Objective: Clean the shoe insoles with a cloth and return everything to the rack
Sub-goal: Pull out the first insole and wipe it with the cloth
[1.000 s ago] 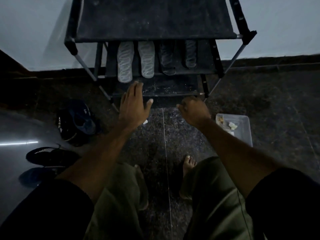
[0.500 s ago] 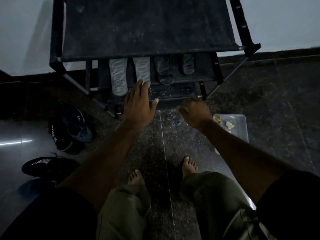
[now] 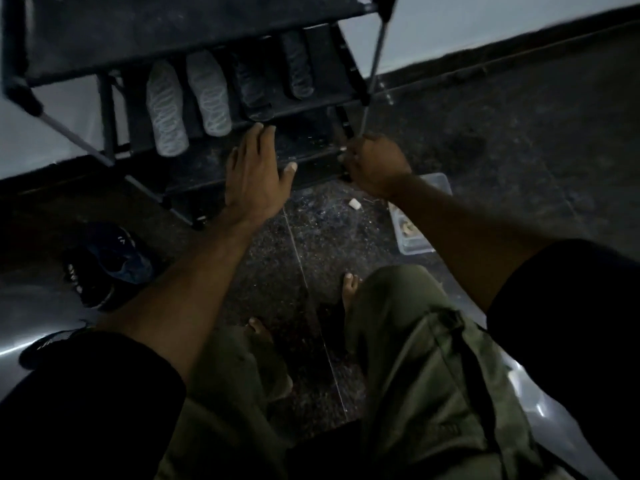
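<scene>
insoles on rack shelf | shoes left | tray right on floor

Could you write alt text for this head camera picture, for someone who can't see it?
In dim light, a crouching person's left hand reaches flat toward a black shoe rack holding four insoles; the right hand curls near the rack's leg. Shoes lie on the floor.

right hand fingers hidden (curled under); rack top cropped.

Right hand now at rack post.
</scene>
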